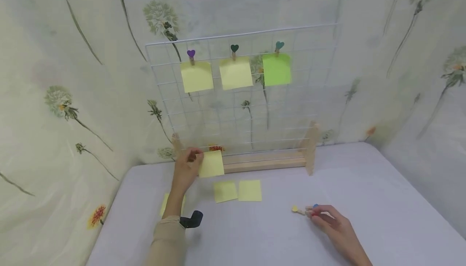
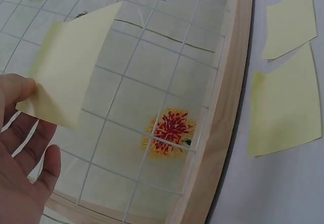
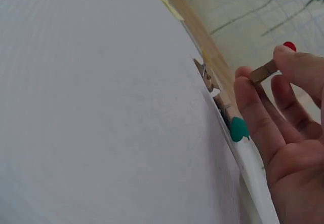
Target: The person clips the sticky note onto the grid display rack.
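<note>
My left hand pinches a pale yellow sticky note by its left edge, before the lower left of a white wire grid rack. In the left wrist view the thumb lies on the note, which stands slightly bent in front of the wires. My right hand, low over the table at the right, holds a small wooden clothespin with a red tip between thumb and fingers. Beneath that hand lie more clothespins, one with a yellow top and one with a teal heart.
Along the grid's upper part hang two pale yellow notes and a green note, each under a heart clothespin. Two yellow notes lie before the wooden base. Another note is partly hidden by the left forearm.
</note>
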The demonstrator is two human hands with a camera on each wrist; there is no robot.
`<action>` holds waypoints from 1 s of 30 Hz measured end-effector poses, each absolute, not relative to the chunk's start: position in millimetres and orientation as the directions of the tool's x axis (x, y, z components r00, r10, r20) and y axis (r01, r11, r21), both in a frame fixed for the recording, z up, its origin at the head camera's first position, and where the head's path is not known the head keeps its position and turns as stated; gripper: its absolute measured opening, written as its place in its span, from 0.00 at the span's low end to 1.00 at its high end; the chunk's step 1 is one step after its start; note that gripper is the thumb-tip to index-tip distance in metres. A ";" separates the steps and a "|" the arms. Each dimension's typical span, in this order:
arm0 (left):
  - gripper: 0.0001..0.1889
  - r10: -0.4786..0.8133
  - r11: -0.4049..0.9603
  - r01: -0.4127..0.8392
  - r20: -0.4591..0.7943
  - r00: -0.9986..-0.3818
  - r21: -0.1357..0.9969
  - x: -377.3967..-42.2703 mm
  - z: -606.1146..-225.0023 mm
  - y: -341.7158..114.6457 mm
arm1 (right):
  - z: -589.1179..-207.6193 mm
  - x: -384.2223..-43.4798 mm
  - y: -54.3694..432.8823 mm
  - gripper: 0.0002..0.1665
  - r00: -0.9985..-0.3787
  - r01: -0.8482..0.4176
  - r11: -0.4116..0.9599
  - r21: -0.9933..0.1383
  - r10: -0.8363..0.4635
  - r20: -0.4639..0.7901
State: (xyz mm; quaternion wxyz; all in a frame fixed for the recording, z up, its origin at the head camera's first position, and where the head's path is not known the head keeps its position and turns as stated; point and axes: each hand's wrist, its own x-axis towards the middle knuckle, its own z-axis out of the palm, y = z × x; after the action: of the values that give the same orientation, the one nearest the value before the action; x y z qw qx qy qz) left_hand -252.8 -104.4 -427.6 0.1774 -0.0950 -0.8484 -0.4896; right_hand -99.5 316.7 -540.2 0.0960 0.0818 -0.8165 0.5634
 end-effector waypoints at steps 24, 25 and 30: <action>0.09 0.054 0.464 0.511 0.552 -0.832 0.724 -300.0 -373.0 -129.3 | -494.6 -141.8 254.5 0.11 -0.906 -0.400 0.486 -0.777 -0.080 0.416; 0.09 0.053 0.467 0.510 0.553 -0.831 0.722 -300.8 -371.4 -129.9 | -490.8 -143.1 251.6 0.11 -0.902 -0.407 0.486 -0.773 -0.083 0.423; 0.10 0.051 0.479 0.529 0.579 -0.814 0.701 -303.1 -362.2 -133.6 | -473.9 -142.5 232.5 0.12 -0.883 -0.451 0.420 -0.787 -0.081 0.463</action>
State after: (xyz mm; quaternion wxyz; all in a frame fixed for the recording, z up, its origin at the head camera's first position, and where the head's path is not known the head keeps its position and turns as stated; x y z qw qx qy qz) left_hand -303.1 -133.6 -362.2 0.2492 -0.1762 -0.8230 -0.4790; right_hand -142.5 232.5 -473.9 0.1803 0.1615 -0.8232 0.5135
